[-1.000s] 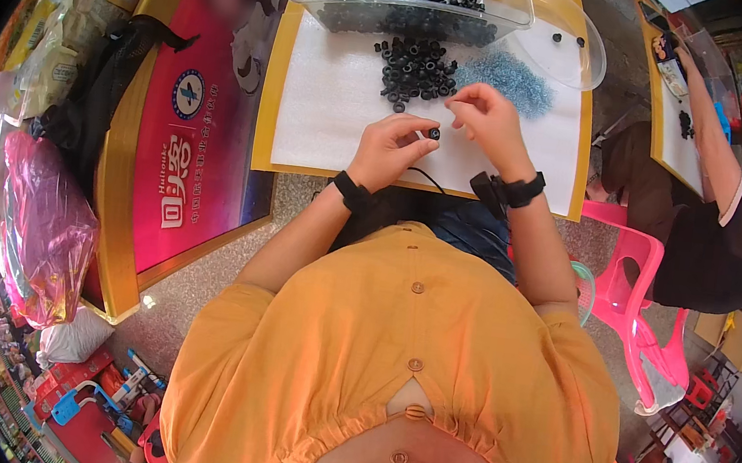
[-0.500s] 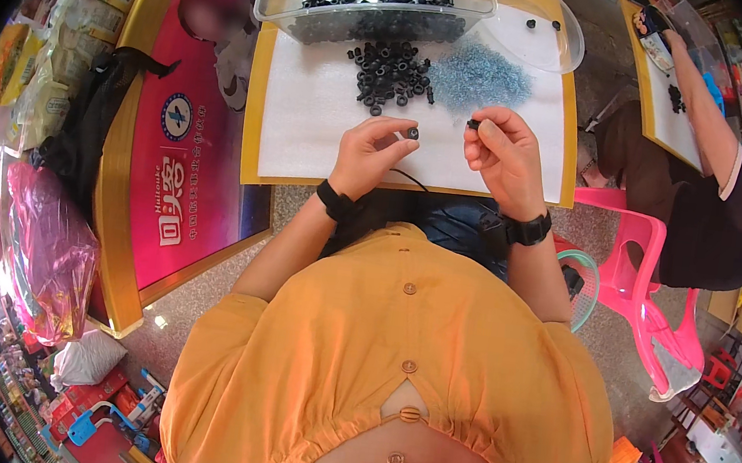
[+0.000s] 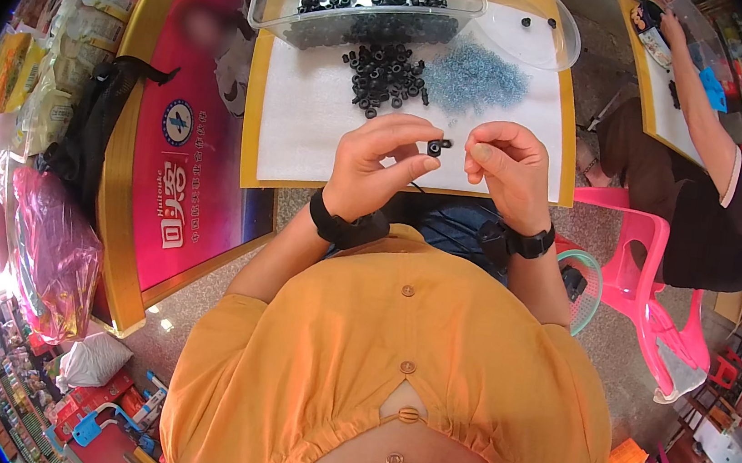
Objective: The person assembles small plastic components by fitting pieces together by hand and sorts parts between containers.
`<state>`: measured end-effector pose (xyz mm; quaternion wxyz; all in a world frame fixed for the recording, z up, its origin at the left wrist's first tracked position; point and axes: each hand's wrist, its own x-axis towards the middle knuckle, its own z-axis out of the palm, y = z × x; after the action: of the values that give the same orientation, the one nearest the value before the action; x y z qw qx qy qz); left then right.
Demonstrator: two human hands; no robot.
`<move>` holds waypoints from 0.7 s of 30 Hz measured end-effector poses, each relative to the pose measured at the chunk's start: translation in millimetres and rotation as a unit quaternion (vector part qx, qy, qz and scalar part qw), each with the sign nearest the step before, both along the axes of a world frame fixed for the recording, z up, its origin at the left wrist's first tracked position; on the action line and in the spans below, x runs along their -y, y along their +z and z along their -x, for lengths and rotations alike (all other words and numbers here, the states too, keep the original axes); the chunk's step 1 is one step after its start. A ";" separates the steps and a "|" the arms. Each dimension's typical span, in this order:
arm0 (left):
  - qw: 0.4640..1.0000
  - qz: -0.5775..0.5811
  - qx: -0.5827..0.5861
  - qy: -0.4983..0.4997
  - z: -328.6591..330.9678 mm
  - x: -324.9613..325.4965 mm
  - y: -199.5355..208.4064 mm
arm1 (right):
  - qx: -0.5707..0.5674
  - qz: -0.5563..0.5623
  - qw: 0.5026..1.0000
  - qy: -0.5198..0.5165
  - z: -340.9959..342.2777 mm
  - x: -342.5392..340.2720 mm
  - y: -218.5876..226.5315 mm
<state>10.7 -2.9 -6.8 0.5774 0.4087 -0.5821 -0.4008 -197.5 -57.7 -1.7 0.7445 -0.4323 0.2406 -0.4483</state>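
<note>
My left hand (image 3: pixel 370 163) pinches a small black ring-shaped part (image 3: pixel 434 148) between thumb and fingertips, its round hole showing. A second small black piece (image 3: pixel 447 143) sticks out at its upper right; whether the two are joined I cannot tell. Just to the right, my right hand (image 3: pixel 511 170) is closed in a pinch, fingertips a short way from these pieces. What it holds, if anything, is hidden. Beyond my hands lie a pile of black ring-shaped parts (image 3: pixel 386 80) and a heap of tiny clear bluish pieces (image 3: pixel 473 76), both on a white sheet (image 3: pixel 301 123).
A clear plastic box (image 3: pixel 367 25) of black parts stands at the far side, beside a round clear lid (image 3: pixel 552 51) with a few black parts. At right are a pink plastic chair (image 3: pixel 646 263) and another person's arm (image 3: pixel 701 104). A pink panel (image 3: pixel 182 119) stands left.
My left hand has moved right and slightly nearer with its black part. My right hand has come slightly nearer me; the black piece at its fingertips no longer shows there.
</note>
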 end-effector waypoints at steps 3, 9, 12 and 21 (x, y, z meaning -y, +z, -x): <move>0.998 0.014 0.056 0.005 1.8 0.4 8.3 | -0.050 0.007 0.999 -0.018 -5.7 1.6 -4.4; 0.986 -0.131 -0.072 0.071 -13.7 19.2 -33.9 | -0.145 -0.029 0.986 -0.076 -7.4 16.7 -37.4; 0.984 -0.137 -0.076 0.085 -24.2 13.3 -54.4 | -0.242 -0.005 0.969 -0.050 -4.9 15.3 -48.9; 0.984 -0.142 -0.067 0.081 -27.1 -4.9 -65.3 | -0.463 0.288 0.836 0.067 -4.3 -6.0 -56.8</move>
<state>37.8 2.0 -72.1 0.5818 0.5046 -0.4439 -0.4580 -193.3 -51.6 -58.4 0.4164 -0.7993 0.3874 -0.1942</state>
